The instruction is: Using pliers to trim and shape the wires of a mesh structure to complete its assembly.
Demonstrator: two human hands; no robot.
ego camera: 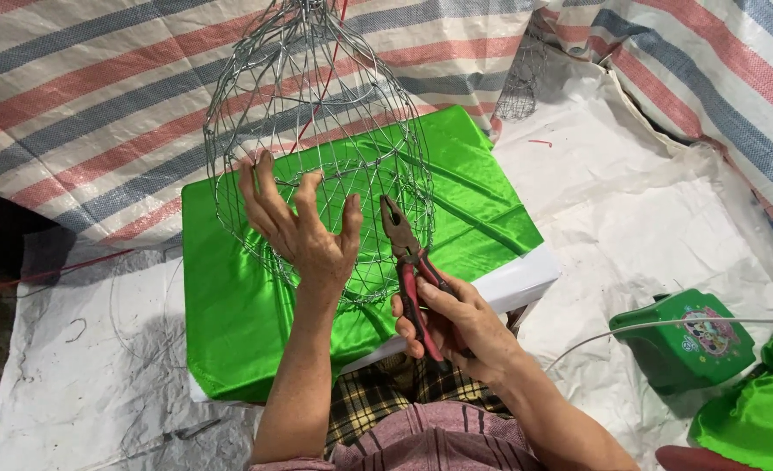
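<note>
Item, centre of frame: I log a wire cage (317, 131), dome-shaped and woven in open mesh, hanging from above over a low table draped in green cloth (229, 305). My left hand (304, 231) is spread, fingers fanned and pressed against the lower mesh, steadying it. My right hand (456, 327) is closed round the red handles of a pair of pliers (408, 262), jaws slightly parted and pointing up at the cage's lower edge, just beside the wire; I cannot tell whether they touch it. Progress, by my judgement: the upper dome and most of the sides look fully woven, while the bottom rim, where the hands work, seems the part left to close. Lower right: a green plastic box (683, 340) with a white cord, well apart. Upper right: a second, smaller wire piece (522, 83). Surround: striped tarpaulin (81, 96) and white sheeting (648, 218).
</note>
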